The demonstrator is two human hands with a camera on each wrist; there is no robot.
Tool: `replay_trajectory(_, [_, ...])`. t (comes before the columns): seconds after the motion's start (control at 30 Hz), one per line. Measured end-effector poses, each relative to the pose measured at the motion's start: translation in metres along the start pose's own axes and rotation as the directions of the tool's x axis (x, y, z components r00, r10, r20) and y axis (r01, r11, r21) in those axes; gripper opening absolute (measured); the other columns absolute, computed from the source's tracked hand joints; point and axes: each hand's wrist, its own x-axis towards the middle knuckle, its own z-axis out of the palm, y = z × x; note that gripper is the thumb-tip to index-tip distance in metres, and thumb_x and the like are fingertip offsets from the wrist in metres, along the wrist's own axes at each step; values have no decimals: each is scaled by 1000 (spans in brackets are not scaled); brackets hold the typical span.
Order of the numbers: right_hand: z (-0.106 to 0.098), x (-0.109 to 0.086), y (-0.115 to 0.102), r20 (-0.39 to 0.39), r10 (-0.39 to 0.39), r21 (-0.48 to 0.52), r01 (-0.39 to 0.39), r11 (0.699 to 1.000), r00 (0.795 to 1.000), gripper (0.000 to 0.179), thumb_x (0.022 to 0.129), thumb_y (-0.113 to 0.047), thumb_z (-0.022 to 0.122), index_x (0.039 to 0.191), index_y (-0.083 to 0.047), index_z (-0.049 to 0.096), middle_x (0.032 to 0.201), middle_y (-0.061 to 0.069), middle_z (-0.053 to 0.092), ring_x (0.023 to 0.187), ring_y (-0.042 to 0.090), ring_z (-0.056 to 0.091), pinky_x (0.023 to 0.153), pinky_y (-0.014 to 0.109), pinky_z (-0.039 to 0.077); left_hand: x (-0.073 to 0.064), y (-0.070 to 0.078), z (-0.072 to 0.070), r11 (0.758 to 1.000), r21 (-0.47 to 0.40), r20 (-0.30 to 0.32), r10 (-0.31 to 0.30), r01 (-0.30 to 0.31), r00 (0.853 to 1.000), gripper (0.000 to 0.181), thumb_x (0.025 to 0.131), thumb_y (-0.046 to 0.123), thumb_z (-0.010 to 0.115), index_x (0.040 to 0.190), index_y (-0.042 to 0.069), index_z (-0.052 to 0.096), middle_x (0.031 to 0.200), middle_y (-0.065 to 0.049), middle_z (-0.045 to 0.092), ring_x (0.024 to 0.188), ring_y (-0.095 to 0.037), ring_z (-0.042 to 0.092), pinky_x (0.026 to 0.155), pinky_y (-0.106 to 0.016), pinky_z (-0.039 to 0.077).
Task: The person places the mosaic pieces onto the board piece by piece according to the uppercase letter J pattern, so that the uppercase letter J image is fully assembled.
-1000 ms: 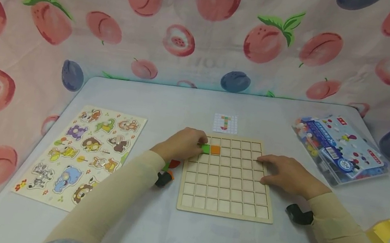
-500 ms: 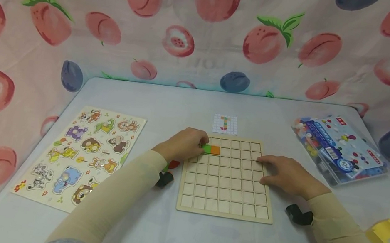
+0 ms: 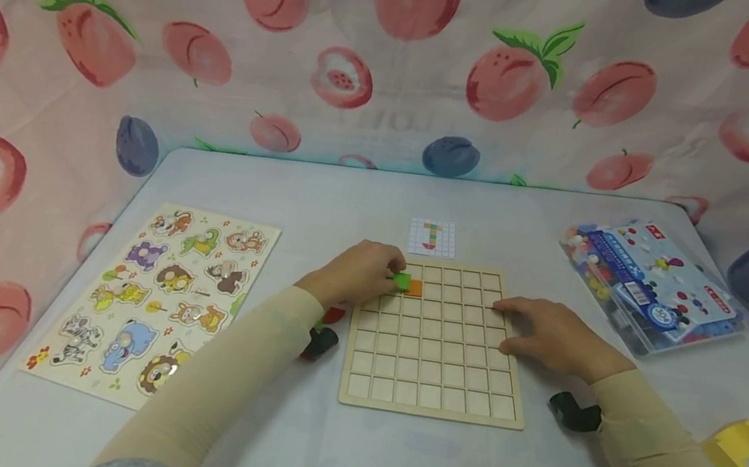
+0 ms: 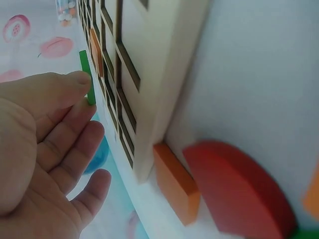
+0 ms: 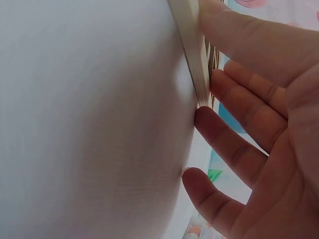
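Because the left hand (image 3: 356, 273) pinches the green block (image 3: 401, 281) by its edge between thumb and finger, a small slip could drop it askew. The block is held just above the upper left part of the wooden board (image 3: 430, 417), beside an orange block (image 3: 415, 288) sitting in a square. It looks tilted in the head view, so one corner could catch on a thin divider instead of settling flat. Being so near, it could also knock the orange block; I cannot tell whether the two touch. The left fingers hide the squares beneath them, which makes a misplaced drop easier.

The right hand (image 3: 551, 337) has its fingers spread, with thumb and forefinger resting on the board's right edge. That seems a light touch, so a firm push from the left could slide or turn the board. By the board's left side lie a loose orange piece (image 4: 174, 186) and a red curved piece (image 4: 234, 186); a low sweep of the left wrist or sleeve (image 3: 215, 379) could scatter them.
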Motion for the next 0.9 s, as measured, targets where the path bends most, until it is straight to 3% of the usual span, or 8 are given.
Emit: replay_trajectory(0.9, [0, -2, -1, -9, -19, -8, 19, 1000, 1000, 62, 87, -32, 78, 140, -5, 57, 142, 24, 52, 134, 47, 42, 107, 62, 32, 18, 26, 13, 997, -12, 15, 75, -75, 997, 30, 96, 16, 65, 125, 7, 66, 119, -4, 68, 111, -17, 61, 96, -32, 48])
